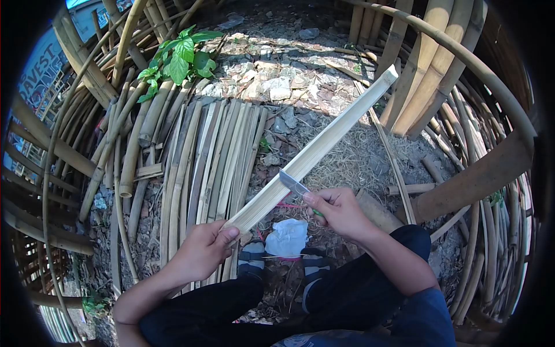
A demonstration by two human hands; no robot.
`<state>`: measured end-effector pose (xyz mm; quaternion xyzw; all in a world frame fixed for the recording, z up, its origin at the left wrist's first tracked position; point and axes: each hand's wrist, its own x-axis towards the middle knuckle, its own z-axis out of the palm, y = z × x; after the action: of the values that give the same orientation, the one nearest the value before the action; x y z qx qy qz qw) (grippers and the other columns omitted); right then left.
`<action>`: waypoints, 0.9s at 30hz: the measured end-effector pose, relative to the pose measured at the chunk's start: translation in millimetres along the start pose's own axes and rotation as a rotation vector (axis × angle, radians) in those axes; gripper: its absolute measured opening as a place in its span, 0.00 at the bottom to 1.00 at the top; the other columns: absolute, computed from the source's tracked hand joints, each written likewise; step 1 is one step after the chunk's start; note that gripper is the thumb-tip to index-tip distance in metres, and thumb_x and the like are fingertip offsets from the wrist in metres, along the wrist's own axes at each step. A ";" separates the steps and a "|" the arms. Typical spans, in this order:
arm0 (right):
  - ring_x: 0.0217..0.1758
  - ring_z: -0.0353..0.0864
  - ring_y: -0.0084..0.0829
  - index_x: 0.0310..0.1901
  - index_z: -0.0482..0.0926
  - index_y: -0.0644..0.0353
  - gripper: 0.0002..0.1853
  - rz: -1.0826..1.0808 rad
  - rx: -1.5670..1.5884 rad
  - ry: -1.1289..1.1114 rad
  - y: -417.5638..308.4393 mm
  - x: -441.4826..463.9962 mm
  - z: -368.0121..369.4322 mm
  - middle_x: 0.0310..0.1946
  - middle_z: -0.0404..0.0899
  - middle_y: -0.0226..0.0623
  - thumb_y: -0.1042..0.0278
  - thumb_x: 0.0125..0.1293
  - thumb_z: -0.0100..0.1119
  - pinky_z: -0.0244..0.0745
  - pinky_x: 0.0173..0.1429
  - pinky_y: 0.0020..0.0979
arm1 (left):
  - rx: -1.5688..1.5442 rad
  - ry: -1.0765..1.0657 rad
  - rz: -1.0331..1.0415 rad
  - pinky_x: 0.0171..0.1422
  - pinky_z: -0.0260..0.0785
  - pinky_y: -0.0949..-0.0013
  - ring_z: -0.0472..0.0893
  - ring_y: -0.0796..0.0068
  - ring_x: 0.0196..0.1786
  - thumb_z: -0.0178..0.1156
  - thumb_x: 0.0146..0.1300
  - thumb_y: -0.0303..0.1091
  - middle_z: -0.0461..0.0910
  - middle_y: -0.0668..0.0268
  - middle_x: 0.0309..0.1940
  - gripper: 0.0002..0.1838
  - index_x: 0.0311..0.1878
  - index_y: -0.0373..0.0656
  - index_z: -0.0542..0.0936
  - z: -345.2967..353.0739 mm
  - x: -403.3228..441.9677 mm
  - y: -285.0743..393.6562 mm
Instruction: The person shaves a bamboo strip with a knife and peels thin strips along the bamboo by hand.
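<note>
Right across the middle of the view, slanting from low left to upper right, is a long pale bamboo strip (318,147), and its near end is in the person's left hand (202,248), pinched with the thumb on top. Right hand (338,208) is wrapped around a knife (293,183), just a bit of green handle peeking out, thumb up near the blade. That blade sits over the lower half of the strip; honestly can't tell if it's biting in. Left of all that there's a big row of split bamboo pieces (214,156) laid side by side on the ground, with a leafy green plant (182,58) beyond them. Stringy shavings (352,156) are scattered right of the strip, thick bamboo poles (430,63) lean at upper right, and a crumpled white sheet (287,238) lies by the person's feet (315,269).
</note>
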<state>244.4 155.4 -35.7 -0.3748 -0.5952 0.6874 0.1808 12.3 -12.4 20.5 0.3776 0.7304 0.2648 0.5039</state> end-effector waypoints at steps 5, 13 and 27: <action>0.16 0.64 0.14 0.31 0.80 0.62 0.21 -0.031 0.073 0.144 -7.7 11.4 -22.1 0.16 0.70 0.24 0.54 0.77 0.58 0.54 0.20 0.21 | -0.054 0.001 -0.007 0.27 0.65 0.72 0.70 0.84 0.22 0.50 0.81 0.39 0.70 0.73 0.20 0.17 0.45 0.32 0.79 -1.3 0.6 -1.4; 0.15 0.64 0.14 0.30 0.79 0.61 0.23 0.000 0.094 -0.058 -2.8 -3.2 8.1 0.15 0.70 0.23 0.50 0.77 0.56 0.56 0.20 0.21 | -0.090 -0.035 -0.033 0.27 0.64 0.73 0.69 0.85 0.21 0.49 0.81 0.40 0.70 0.73 0.20 0.18 0.41 0.33 0.78 1.5 1.0 -3.4; 0.14 0.63 0.14 0.30 0.81 0.63 0.22 0.014 0.077 0.122 -9.8 15.6 -37.9 0.15 0.70 0.25 0.51 0.75 0.60 0.54 0.19 0.21 | -0.059 -0.028 -0.035 0.27 0.65 0.73 0.70 0.84 0.22 0.50 0.81 0.40 0.72 0.72 0.20 0.19 0.38 0.34 0.76 -2.1 -4.9 -7.5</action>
<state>259.9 194.3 -31.4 -0.4129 -0.5534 0.6871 0.2262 9.3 -20.8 18.1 0.3533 0.7215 0.2722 0.5296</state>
